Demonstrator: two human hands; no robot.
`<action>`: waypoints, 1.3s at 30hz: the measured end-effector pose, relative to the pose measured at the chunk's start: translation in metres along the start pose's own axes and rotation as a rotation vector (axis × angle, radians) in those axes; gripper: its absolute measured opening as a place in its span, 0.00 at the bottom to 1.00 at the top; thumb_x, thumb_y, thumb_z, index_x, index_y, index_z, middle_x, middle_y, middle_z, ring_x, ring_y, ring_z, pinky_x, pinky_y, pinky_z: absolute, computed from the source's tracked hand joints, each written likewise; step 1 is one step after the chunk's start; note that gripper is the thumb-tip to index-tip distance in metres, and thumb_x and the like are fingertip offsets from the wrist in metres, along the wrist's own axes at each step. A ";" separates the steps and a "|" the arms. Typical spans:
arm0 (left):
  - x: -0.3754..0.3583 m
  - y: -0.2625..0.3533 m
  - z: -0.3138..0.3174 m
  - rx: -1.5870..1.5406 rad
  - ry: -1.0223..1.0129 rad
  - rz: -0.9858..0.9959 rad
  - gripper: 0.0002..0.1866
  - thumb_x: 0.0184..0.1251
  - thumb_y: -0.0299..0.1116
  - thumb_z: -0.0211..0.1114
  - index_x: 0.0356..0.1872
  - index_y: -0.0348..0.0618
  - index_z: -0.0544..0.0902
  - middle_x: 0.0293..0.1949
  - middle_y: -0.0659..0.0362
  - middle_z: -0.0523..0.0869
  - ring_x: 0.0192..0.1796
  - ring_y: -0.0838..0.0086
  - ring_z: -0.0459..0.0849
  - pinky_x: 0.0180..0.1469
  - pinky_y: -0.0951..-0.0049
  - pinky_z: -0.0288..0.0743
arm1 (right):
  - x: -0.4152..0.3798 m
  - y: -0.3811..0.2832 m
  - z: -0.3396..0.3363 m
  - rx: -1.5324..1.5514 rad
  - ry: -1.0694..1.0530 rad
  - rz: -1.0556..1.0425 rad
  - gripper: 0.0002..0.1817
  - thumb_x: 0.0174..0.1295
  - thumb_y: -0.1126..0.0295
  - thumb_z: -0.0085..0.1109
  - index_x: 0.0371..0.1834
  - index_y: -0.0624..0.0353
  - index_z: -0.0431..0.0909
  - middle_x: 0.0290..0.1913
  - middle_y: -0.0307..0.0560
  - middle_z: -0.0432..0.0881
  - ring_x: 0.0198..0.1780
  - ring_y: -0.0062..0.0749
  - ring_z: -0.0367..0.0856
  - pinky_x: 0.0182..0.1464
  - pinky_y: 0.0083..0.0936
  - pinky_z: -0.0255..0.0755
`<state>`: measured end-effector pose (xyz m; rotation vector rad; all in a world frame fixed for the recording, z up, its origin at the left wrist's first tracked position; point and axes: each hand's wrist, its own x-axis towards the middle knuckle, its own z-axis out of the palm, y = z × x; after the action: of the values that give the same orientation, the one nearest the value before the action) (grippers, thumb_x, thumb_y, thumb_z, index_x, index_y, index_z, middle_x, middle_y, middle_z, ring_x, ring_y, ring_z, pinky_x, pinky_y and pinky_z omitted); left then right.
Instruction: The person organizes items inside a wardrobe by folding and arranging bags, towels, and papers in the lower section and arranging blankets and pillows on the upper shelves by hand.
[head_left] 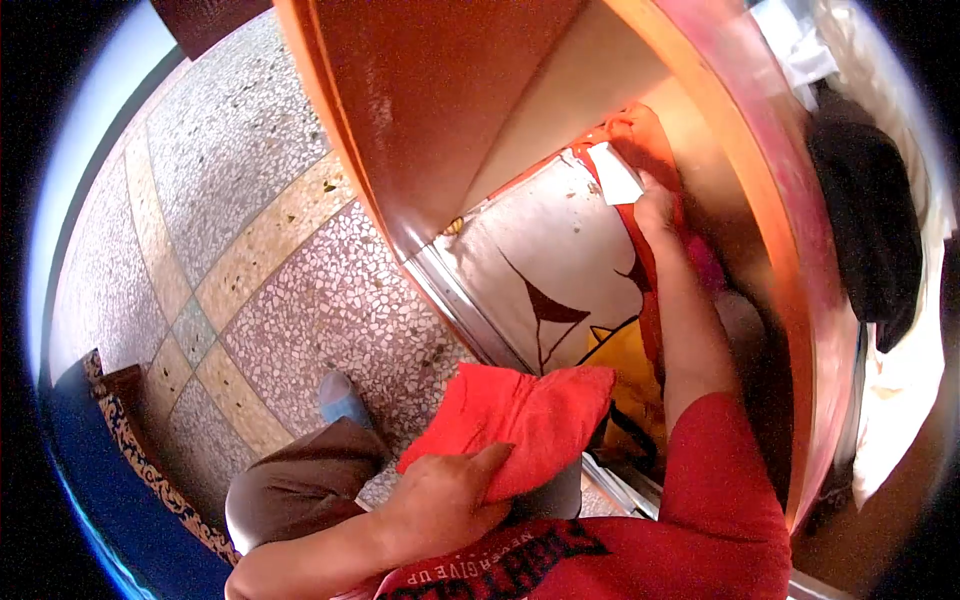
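Note:
My left hand point(445, 500) is closed round a folded red cloth point(520, 420), low in front of my body. Inside an orange cabinet, my right hand point(657, 207) pinches a small white flat object point(615, 176) near the back of the shelf. Beneath it lies a white sheet point(540, 250) printed with dark shapes. Red-orange cloth point(645, 140) is bunched beside and behind my right hand. A yellow item with black lines point(625, 365) lies nearer to me, under my right forearm.
The orange cabinet door point(400, 110) stands open on the left. A metal rail point(465, 315) edges the shelf. Black cloth point(870, 210) and white cloth point(905, 400) hang at the right. Speckled floor tiles point(300, 290) and dark blue fabric point(75, 450) show at the left.

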<state>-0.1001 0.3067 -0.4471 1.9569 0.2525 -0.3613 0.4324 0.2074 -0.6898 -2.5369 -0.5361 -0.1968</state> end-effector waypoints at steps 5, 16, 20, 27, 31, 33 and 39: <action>-0.002 0.006 -0.007 -0.016 -0.022 -0.057 0.28 0.52 0.38 0.64 0.55 0.37 0.71 0.27 0.44 0.82 0.33 0.50 0.83 0.36 0.54 0.76 | -0.009 -0.048 -0.035 -0.001 -0.404 -0.057 0.18 0.65 0.64 0.45 0.52 0.59 0.79 0.45 0.55 0.83 0.46 0.38 0.81 0.50 0.29 0.71; -0.001 0.004 -0.010 -0.003 -0.019 -0.023 0.30 0.53 0.40 0.64 0.57 0.36 0.71 0.28 0.45 0.83 0.32 0.50 0.83 0.36 0.54 0.76 | -0.019 -0.089 -0.045 0.137 -0.452 -0.062 0.18 0.64 0.71 0.42 0.50 0.63 0.80 0.48 0.56 0.82 0.49 0.37 0.80 0.53 0.27 0.71; -0.003 0.002 -0.006 -0.009 -0.006 -0.018 0.29 0.54 0.39 0.63 0.57 0.35 0.70 0.28 0.44 0.83 0.33 0.50 0.82 0.37 0.54 0.76 | 0.001 -0.077 -0.045 0.035 -0.390 -0.047 0.19 0.65 0.70 0.41 0.51 0.66 0.78 0.48 0.56 0.83 0.48 0.35 0.80 0.53 0.26 0.71; -0.001 0.004 -0.012 -0.043 -0.048 -0.038 0.29 0.54 0.39 0.63 0.56 0.34 0.70 0.30 0.43 0.83 0.34 0.49 0.82 0.38 0.53 0.76 | 0.000 -0.090 -0.038 -0.100 -0.443 -0.131 0.19 0.66 0.66 0.40 0.48 0.66 0.79 0.46 0.60 0.82 0.48 0.43 0.81 0.52 0.31 0.71; -0.002 0.005 -0.013 -0.031 -0.071 -0.059 0.29 0.54 0.40 0.63 0.56 0.36 0.70 0.30 0.43 0.83 0.35 0.49 0.83 0.39 0.53 0.76 | 0.009 -0.081 -0.041 0.043 -0.280 -0.142 0.20 0.66 0.64 0.41 0.47 0.65 0.80 0.44 0.59 0.83 0.45 0.40 0.81 0.49 0.30 0.72; -0.002 0.004 -0.011 -0.032 -0.063 -0.045 0.29 0.54 0.40 0.63 0.57 0.36 0.70 0.30 0.43 0.83 0.35 0.49 0.83 0.39 0.53 0.76 | -0.003 -0.104 -0.044 0.019 -0.289 -0.002 0.20 0.66 0.64 0.40 0.47 0.64 0.80 0.44 0.59 0.83 0.45 0.41 0.81 0.49 0.30 0.72; -0.002 0.006 -0.015 -0.042 -0.085 -0.067 0.31 0.54 0.41 0.63 0.58 0.36 0.70 0.31 0.43 0.83 0.36 0.49 0.83 0.40 0.53 0.75 | 0.020 -0.077 -0.032 0.148 -0.420 0.030 0.20 0.64 0.63 0.46 0.46 0.70 0.80 0.42 0.50 0.85 0.41 0.32 0.81 0.47 0.25 0.72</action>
<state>-0.0979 0.3177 -0.4354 1.8903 0.2688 -0.4776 0.4179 0.2567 -0.6211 -2.4425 -0.6423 0.3824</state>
